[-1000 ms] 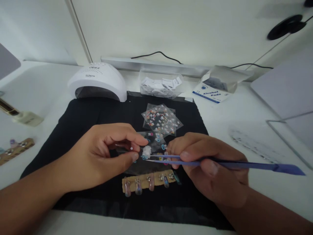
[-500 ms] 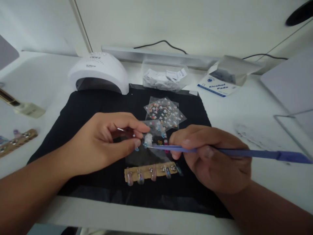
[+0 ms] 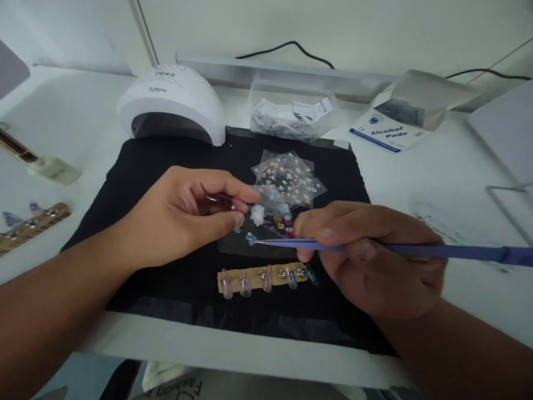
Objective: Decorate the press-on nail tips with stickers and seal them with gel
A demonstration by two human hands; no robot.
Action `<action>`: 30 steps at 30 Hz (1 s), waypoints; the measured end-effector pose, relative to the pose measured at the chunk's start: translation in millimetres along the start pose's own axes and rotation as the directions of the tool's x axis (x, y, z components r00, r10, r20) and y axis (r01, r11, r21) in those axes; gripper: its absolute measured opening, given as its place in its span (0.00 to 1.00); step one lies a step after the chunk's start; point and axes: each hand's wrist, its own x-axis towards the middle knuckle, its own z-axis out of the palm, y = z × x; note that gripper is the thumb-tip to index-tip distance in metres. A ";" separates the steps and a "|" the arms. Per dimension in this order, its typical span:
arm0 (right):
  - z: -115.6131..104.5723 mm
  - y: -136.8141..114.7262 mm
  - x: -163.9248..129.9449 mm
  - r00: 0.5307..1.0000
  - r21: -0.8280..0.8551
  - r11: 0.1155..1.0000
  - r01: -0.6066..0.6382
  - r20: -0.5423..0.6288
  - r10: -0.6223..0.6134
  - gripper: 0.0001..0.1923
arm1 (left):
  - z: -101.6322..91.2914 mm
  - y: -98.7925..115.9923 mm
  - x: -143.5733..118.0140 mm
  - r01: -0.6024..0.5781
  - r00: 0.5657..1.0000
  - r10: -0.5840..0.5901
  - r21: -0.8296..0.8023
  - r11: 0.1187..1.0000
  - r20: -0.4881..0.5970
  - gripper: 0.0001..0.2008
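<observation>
A clear sticker sheet (image 3: 237,244) with small blue, yellow and pink motifs lies between my hands. My left hand (image 3: 195,214) pinches its left side between thumb and fingers. A white flower-like patch (image 3: 257,215) shows on the sheet near those fingertips. My right hand (image 3: 375,255) grips blue-purple tweezers (image 3: 300,243), held nearly level. Their tips reach a small blue sticker (image 3: 250,239) on the sheet; whether they clamp it I cannot tell. Just below, a tan strip (image 3: 256,282) carries several glossy press-on nails (image 3: 245,284).
More patterned sticker sheets (image 3: 287,175) lie on the black mat (image 3: 166,161). Behind stand a white nail lamp (image 3: 170,100), a clear box (image 3: 291,125) of packets and an alcohol pads box (image 3: 387,128). At left are a brush bottle (image 3: 54,169) and another nail strip (image 3: 37,225).
The whole view has shifted, with table items higher in the picture. The blue sticker at the tweezer tips now shows farther below the white patch. Both hands keep their grips.
</observation>
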 end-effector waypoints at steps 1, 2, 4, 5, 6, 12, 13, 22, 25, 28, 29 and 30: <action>0.0 -0.3 -0.7 1.000 0.004 1.000 -0.002 -0.008 0.002 0.10 | -0.4 -0.1 -0.1 -0.004 1.000 0.004 0.010 1.000 -0.006 0.10; -0.1 -0.6 -1.3 1.000 0.007 1.000 -0.004 -0.014 0.004 0.10 | -0.8 -0.2 -0.1 -0.011 1.000 0.011 0.018 1.000 -0.013 0.10; -0.7 -1.1 -2.2 1.000 0.014 1.000 0.007 -0.010 -0.007 0.10 | -1.5 -0.6 0.0 -0.022 1.000 0.022 0.031 0.999 -0.008 0.10; -1.2 -1.2 -2.6 1.000 0.014 1.000 0.000 -0.007 0.000 0.10 | -1.9 -0.8 0.4 -0.027 1.000 0.027 0.038 0.999 -0.004 0.10; -1.6 -1.3 -2.9 1.000 0.014 1.000 -0.002 -0.006 0.002 0.10 | -2.3 -0.9 1.1 -0.030 1.000 0.030 0.043 0.999 -0.007 0.10; -1.8 -1.4 -2.9 0.999 0.073 0.996 -0.048 -0.021 0.050 0.09 | -9.4 -4.9 12.0 0.021 0.996 -0.012 0.109 0.994 -0.086 0.09; -1.4 -1.5 -2.5 0.996 0.086 0.994 -0.072 -0.036 0.076 0.09 | -11.6 -7.1 14.6 0.048 0.995 -0.036 0.143 0.989 -0.089 0.09; -2.0 -0.4 1.9 0.989 0.116 0.986 -0.123 -0.073 0.132 0.07 | -24.8 -8.4 13.2 -0.176 0.932 0.344 0.692 0.700 -0.112 0.22; -3.4 0.3 1.2 0.992 0.102 0.989 -0.111 -0.050 0.117 0.08 | -21.1 5.5 1.5 -0.271 0.959 0.281 0.452 0.850 0.046 0.05; -4.0 0.8 0.6 0.993 0.079 0.991 -0.111 -0.036 0.114 0.08 | -15.3 12.2 -5.5 -0.204 0.963 0.132 0.317 0.926 0.235 0.03; -4.1 1.0 0.5 0.993 0.072 0.991 -0.114 -0.033 0.116 0.08 | -13.5 12.6 -6.2 -0.186 0.959 0.103 0.312 0.932 0.264 0.02; -4.2 1.2 0.4 0.993 0.067 0.991 -0.115 -0.030 0.118 0.08 | -11.8 12.4 -6.2 -0.168 0.956 0.078 0.310 0.936 0.282 0.02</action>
